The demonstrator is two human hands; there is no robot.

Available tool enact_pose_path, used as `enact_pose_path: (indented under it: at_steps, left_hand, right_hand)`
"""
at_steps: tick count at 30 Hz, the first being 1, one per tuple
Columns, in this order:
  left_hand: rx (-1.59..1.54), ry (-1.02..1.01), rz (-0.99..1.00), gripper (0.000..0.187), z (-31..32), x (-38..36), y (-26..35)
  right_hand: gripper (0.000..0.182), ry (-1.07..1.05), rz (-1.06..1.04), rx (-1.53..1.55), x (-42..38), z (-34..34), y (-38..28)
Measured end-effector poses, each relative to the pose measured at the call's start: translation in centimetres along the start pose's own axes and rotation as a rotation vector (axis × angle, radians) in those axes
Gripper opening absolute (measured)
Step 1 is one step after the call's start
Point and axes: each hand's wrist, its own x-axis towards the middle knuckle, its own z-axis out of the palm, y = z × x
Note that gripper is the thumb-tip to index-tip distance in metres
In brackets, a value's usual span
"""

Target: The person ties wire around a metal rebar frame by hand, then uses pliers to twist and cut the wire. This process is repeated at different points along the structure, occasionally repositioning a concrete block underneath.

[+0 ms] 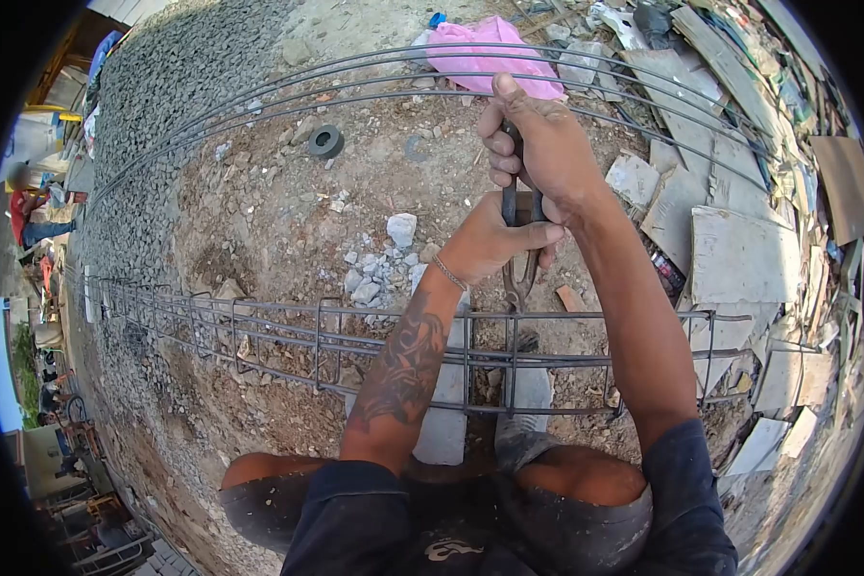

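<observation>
Both hands are on a pair of dark steel tying pincers [517,274], held upright with the jaws pointing down. My right hand [545,154] is closed around the upper handle, thumb up. Lower down, my left hand [494,238] grips the handles, its thumb lying across them. The jaws are at the top bar of a rebar cage [394,360], beside a stirrup; any wire in them is too small to make out. The long cage runs left to right just in front of my knees, its square stirrups tied along the bars.
Several loose rebars [374,60] arch across the ground beyond my hands. A roll of dark wire [325,142] and broken white stones [384,267] lie on the dirt. A pink bag [490,53] is at the back, boards [739,254] at right, gravel [178,106] and a person [34,206] at left.
</observation>
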Motion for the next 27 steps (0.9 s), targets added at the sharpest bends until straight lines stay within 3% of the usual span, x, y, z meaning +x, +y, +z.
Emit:
enact_pose_path:
  at_steps: [2, 6, 10, 12, 13, 14, 15, 16, 17, 18, 19, 21, 23, 25, 26, 27]
  left_hand:
    - [-0.518, -0.323, -0.266, 0.013, -0.6, 0.0, 0.0]
    - [-0.43, -0.31, -0.274, 0.015, 0.3, -0.2, -0.3]
    - [-0.264, -0.073, -0.24, 0.018, 1.5, -0.5, 0.3]
    - [-0.196, 0.007, -0.216, 0.018, 2.2, -0.5, -0.2]
    - [-0.087, 0.148, -0.171, 0.013, 2.5, -0.4, -0.6]
    - [0.022, 0.289, -0.128, 0.009, 3.0, -0.4, -1.0]
    - [0.019, 0.292, -0.132, 0.009, 3.6, -0.5, -1.1]
    - [0.14, 0.484, -0.058, 0.013, 4.3, -0.6, -1.0]
    - [0.261, 0.674, 0.022, 0.018, 4.7, -0.4, -1.0]
    - [0.705, 0.719, 0.31, 0.015, 4.5, -0.2, -2.6]
    - [0.696, 0.723, 0.298, 0.015, 5.0, -0.5, -2.7]
    - [0.566, 0.924, 0.469, 0.016, 6.1, -1.1, -2.6]
    - [0.77, 0.956, 0.505, 0.019, 5.5, -0.7, -3.0]
    - [0.596, 0.722, 0.078, 0.024, 4.7, -2.0, 1.3]
    - [0.757, 0.439, -0.089, 0.029, 3.0, -3.1, 3.1]
    - [0.762, 0.433, -0.098, 0.029, 1.9, -3.5, 4.9]
  right_hand:
    - [0.047, -0.1, 0.022, 0.079, -0.1, -0.4, 0.3]
    - [0.049, -0.303, 0.004, 0.196, -0.1, -1.5, 0.3]
    - [0.049, -0.304, 0.034, 0.158, 0.0, -1.5, 0.1]
    - [0.049, -0.436, 0.051, 0.272, 0.4, -1.9, 0.2]
    - [0.049, -0.438, 0.052, 0.27, 0.4, -1.6, 0.1]
    - [0.046, -0.274, 0.038, 0.162, 0.1, -1.2, 0.2]
    - [0.045, -0.11, 0.024, 0.053, -0.3, -0.5, 0.1]
    - [0.045, -0.112, 0.028, 0.053, -0.9, 0.4, 0.2]
    - [0.046, 0.091, -0.116, -0.214, -1.6, 1.5, 0.3]
    - [0.048, 0.293, -0.256, -0.483, -2.0, 2.4, 0.5]
    - [0.048, 0.29, -0.244, -0.49, -2.1, 3.0, 1.0]
    - [0.048, 0.419, -0.378, -0.625, -2.2, 3.5, 1.5]
    - [0.046, 0.393, -0.35, -0.684, -1.4, 2.5, 1.1]
    - [0.045, -0.136, -0.101, -0.249, -0.3, 0.2, 1.1]
    - [0.045, -0.136, -0.099, -0.242, 0.2, -1.0, 1.4]
    - [0.044, -0.458, -0.086, 0.093, 0.6, -2.3, 1.8]
